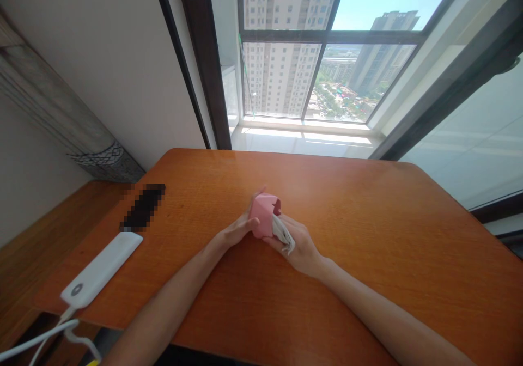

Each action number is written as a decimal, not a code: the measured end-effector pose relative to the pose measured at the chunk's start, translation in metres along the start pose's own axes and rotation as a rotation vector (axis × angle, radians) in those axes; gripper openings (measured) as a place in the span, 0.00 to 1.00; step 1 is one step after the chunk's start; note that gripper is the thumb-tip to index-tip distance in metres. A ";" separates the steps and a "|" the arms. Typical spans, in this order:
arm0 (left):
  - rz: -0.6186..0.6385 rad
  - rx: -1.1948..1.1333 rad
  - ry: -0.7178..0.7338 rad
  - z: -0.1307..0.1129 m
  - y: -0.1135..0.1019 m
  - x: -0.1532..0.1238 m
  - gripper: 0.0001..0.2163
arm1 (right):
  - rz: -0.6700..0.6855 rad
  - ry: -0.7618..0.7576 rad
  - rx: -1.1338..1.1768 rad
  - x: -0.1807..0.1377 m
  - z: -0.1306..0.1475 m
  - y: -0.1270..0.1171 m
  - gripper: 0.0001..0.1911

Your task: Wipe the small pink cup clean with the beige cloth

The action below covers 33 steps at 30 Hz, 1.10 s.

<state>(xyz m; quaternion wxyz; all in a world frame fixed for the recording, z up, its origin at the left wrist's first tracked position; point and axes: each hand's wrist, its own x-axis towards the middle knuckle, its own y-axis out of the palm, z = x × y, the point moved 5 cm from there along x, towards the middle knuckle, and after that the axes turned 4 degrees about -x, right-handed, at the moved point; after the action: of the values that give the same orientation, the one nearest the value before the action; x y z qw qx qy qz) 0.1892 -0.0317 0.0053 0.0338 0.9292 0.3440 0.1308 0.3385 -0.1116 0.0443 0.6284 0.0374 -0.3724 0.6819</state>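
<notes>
Over the middle of the table, my left hand (244, 228) is closed around a small pink container (261, 217), thumb on its near side. The container is tilted, with its notched open end facing right. My right hand (301, 246) is closed on a folded white cloth (283, 234) at that opening, and its fingers reach under and behind the container. Whether part of the cloth lies inside the container, I cannot tell.
The brown wooden table (368, 235) has rounded far corners. On its left lie a long white power strip (102, 270) with a white cable (38, 339) and a pixelated dark rectangle (143, 207). Beyond are a window (327, 36) and a grey curtain (93, 132).
</notes>
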 end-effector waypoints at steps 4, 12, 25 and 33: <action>-0.009 0.045 -0.004 0.002 -0.001 0.001 0.59 | -0.087 0.403 0.257 0.001 -0.012 -0.006 0.18; 0.011 -0.050 -0.110 0.005 0.012 0.003 0.70 | -0.176 0.754 0.776 0.000 -0.018 0.000 0.22; 0.005 0.026 -0.041 -0.001 0.014 0.004 0.52 | -0.200 0.879 0.974 0.000 -0.026 0.004 0.22; -0.074 0.150 0.084 0.003 0.003 0.004 0.48 | 0.018 0.623 0.656 -0.002 -0.013 0.002 0.24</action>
<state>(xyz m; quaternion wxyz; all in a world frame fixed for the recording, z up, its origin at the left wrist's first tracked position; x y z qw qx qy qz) 0.1948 -0.0308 0.0036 -0.0455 0.9095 0.3881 0.1421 0.3425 -0.1061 0.0332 0.6597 0.0242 0.0699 0.7478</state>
